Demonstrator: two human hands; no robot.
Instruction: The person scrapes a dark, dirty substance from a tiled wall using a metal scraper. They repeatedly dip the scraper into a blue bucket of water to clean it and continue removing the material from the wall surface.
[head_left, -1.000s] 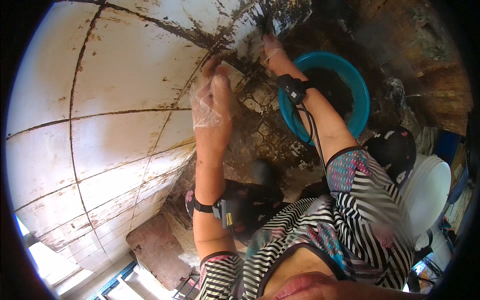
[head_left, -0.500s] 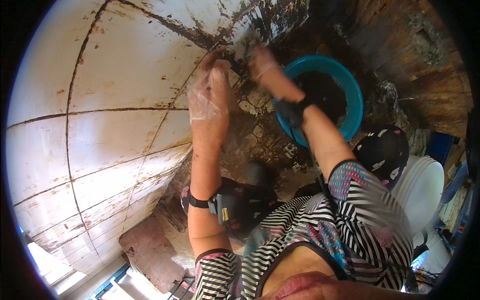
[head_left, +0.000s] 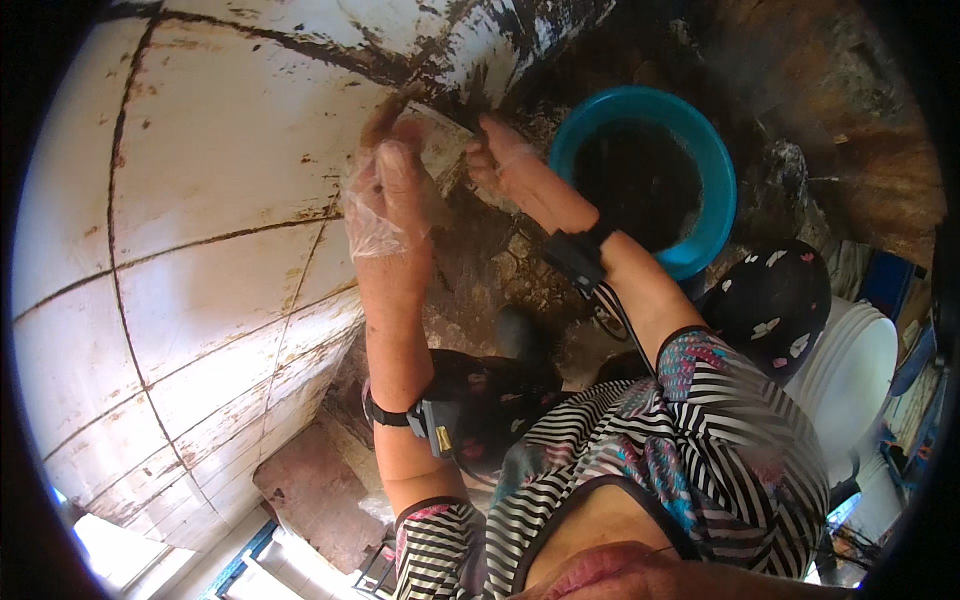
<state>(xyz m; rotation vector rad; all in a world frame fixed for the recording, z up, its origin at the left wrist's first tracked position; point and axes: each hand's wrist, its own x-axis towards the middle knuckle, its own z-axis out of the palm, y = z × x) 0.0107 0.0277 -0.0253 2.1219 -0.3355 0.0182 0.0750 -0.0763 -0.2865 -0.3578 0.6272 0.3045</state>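
Observation:
My left hand (head_left: 385,195), in a thin clear plastic glove, is raised in front of the tiled wall (head_left: 230,150). Its fingers are closed around a blurred brown thing (head_left: 380,120) whose kind I cannot make out. To its right, my right hand (head_left: 505,160) is closed on a dark narrow thing (head_left: 478,98) that points up toward the stained corner; motion and shade hide its kind. A turquoise basin (head_left: 725,190) of dark liquid stands just right of my right hand, apart from it.
Grimy brown floor (head_left: 500,270) lies below my hands. A white bucket (head_left: 855,370) stands by my knee on the right. A reddish-brown board (head_left: 310,490) lies at the lower left. Black stains run along the tile joints and the corner.
My right hand has drawn nearer to me and a little left, closer to the left hand. The whole view has shifted slightly; the left hand keeps much the same place by the wall.

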